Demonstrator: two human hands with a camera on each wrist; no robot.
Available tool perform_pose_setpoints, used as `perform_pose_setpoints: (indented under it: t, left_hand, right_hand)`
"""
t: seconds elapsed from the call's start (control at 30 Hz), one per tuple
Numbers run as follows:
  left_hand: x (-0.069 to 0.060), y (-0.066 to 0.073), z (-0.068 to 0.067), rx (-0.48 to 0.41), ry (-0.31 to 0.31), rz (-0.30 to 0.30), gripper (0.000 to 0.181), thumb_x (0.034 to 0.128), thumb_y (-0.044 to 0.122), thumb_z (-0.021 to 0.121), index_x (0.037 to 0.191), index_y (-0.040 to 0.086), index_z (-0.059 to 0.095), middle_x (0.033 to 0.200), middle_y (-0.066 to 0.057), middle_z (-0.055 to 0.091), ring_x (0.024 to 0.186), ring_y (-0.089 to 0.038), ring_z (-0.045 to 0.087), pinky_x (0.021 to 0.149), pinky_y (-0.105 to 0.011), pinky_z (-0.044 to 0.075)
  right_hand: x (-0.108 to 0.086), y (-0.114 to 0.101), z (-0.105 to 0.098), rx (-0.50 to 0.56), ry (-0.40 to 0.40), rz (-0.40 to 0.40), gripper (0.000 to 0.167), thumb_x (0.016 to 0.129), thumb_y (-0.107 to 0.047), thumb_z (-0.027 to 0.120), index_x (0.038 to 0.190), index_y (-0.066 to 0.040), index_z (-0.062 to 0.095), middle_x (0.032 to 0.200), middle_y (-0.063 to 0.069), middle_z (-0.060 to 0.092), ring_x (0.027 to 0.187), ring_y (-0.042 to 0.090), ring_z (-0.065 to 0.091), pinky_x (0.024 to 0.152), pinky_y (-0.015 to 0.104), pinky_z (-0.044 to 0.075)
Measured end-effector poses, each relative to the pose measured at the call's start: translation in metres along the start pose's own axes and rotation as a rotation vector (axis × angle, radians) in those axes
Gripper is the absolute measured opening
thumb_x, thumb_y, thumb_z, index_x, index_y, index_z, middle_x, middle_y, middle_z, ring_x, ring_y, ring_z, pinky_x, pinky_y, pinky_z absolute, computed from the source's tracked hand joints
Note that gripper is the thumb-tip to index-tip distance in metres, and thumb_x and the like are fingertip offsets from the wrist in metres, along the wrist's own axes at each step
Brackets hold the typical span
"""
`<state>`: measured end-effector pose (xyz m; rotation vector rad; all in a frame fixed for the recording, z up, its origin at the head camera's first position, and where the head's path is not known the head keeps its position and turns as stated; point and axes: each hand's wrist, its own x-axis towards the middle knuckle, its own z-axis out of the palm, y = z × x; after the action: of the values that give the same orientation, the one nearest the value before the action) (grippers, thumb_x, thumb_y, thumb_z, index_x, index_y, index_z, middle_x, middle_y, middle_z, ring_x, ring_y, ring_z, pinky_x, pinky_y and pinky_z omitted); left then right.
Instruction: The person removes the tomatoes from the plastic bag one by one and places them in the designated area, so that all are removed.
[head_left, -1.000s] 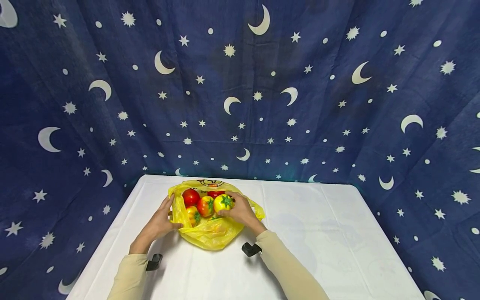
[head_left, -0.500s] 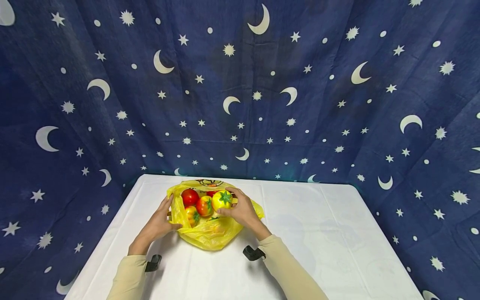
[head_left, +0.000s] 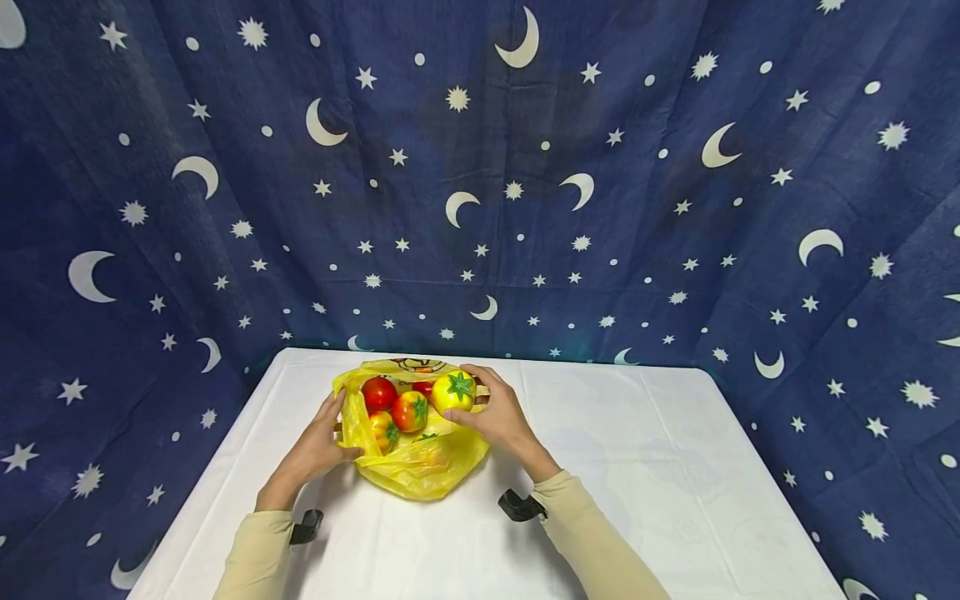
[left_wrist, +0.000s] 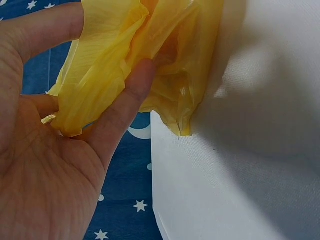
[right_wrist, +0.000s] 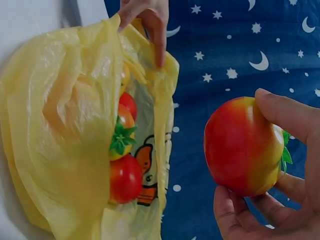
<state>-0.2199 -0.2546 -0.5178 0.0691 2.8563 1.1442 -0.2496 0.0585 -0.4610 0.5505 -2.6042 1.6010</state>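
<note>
My right hand (head_left: 508, 419) holds a yellow and red tomato (head_left: 453, 392) with a green leafy top, above the right side of the bag's mouth. In the right wrist view, thumb and fingers curl round this tomato (right_wrist: 240, 147), which is clear of the bag. A thin yellow plastic bag (head_left: 431, 482) lies on the table with its mouth spread. Inside sit several tomatoes, among them a red one (head_left: 379, 393) and a red-yellow one (head_left: 410, 412). At the bag's left rim my left hand (head_left: 317, 443) grips the plastic; the left wrist view shows bag folds (left_wrist: 100, 75) between its fingers.
A white-covered table (head_left: 637, 483) carries the bag at its back left. Behind it and at both sides hangs a dark blue curtain (head_left: 480, 217) with moons and stars. A black wrist mount (head_left: 522, 506) sits under the right forearm.
The right hand has lifted the yellow and red tomato up out of the bag's mouth and shifted slightly right. My left hand stays at the bag's left rim.
</note>
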Motion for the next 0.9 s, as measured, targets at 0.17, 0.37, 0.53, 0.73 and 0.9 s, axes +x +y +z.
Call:
perform_pose_setpoints:
  t: [0.17,0.37,0.53,0.73,0.9]
  left_hand:
    - [0.0,0.0,0.0,0.001,-0.002,-0.001,0.114,0.0731,0.016,0.083,0.158,0.004,0.008,0.162,-0.027,0.006,0.126,-0.049,0.049,0.108,-0.059,0.041]
    - [-0.001,0.0,-0.001,-0.009,-0.004,0.0,0.112,0.0739,0.017,0.082,0.158,0.004,0.009,0.162,-0.027,0.006,0.126,-0.049,0.049,0.108,-0.059,0.041]
    - [-0.001,-0.001,-0.002,-0.011,0.005,0.025,0.111,0.0741,0.017,0.082,0.157,0.003,0.01,0.162,-0.028,0.006,0.128,-0.05,0.048,0.108,-0.061,0.04]
    - [-0.001,0.0,0.0,-0.008,0.005,0.019,0.11,0.0747,0.017,0.081,0.157,0.003,0.01,0.162,-0.028,0.006,0.131,-0.051,0.045,0.111,-0.062,0.036]
    - [-0.004,0.002,-0.001,-0.006,0.006,0.012,0.111,0.0742,0.018,0.082,0.157,0.002,0.01,0.162,-0.028,0.006,0.13,-0.05,0.046,0.111,-0.063,0.036]
  right_hand:
    - [-0.001,0.0,-0.011,-0.007,0.047,-0.003,0.074,0.073,-0.028,0.086,0.139,-0.017,0.054,0.135,0.002,0.057,0.116,0.02,0.055,0.093,0.035,0.057]
    - [-0.002,0.005,-0.023,-0.032,0.086,0.013,0.073,0.072,-0.027,0.087,0.138,-0.017,0.056,0.135,0.001,0.057,0.114,0.02,0.054,0.092,0.037,0.057]
    - [-0.003,0.013,-0.033,-0.032,0.104,0.008,0.073,0.073,-0.026,0.087,0.138,-0.013,0.056,0.137,0.006,0.056,0.113,0.023,0.054,0.091,0.044,0.057]
    - [-0.005,0.028,-0.046,-0.068,0.131,0.029,0.073,0.073,-0.027,0.086,0.139,-0.015,0.055,0.139,0.007,0.055,0.114,0.023,0.054,0.088,0.038,0.056]
    - [-0.005,0.04,-0.055,-0.075,0.145,0.064,0.075,0.073,-0.028,0.087,0.139,-0.015,0.055,0.139,0.005,0.055,0.116,0.024,0.054,0.09,0.041,0.055]
